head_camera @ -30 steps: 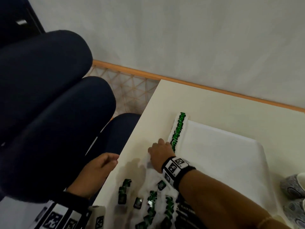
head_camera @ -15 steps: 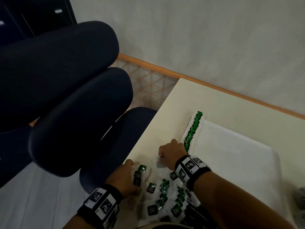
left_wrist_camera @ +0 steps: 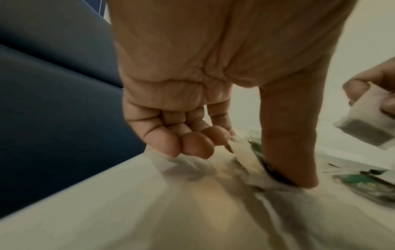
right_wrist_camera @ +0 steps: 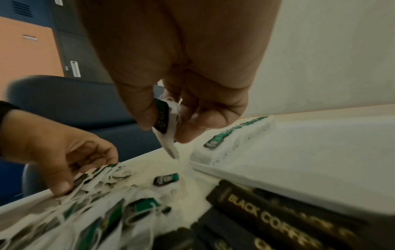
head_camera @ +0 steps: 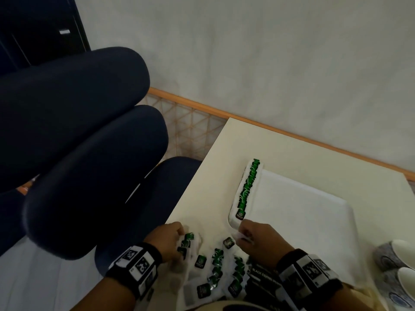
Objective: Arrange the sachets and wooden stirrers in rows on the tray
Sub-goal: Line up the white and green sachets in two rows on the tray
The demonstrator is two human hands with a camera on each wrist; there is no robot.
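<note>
A white tray [head_camera: 314, 221] lies on the cream table [head_camera: 224, 176]. A row of overlapping green-tagged tea bags [head_camera: 248, 187] runs along its left rim. Loose tea bags [head_camera: 217, 263] are heaped on the table in front of the tray, beside black coffee sachets [right_wrist_camera: 267, 216]. My left hand [head_camera: 180, 240] grips a few tea bags [right_wrist_camera: 96, 174] at the heap's left edge, thumb pressing down on them. My right hand [right_wrist_camera: 164, 133] pinches a single tea bag [right_wrist_camera: 165, 121] just off the tray's near left corner, below the row's end. I see no wooden stirrers.
Dark blue padded chairs [head_camera: 89, 153] stand close to the table's left edge. Patterned cups [head_camera: 395, 261] sit on the table at the right of the tray. A pale wall with a wooden skirting strip [head_camera: 292, 135] runs behind the table.
My left hand came up from beside the table onto the heap and took hold of tea bags. My right hand drew back from the row to the tray's near corner.
</note>
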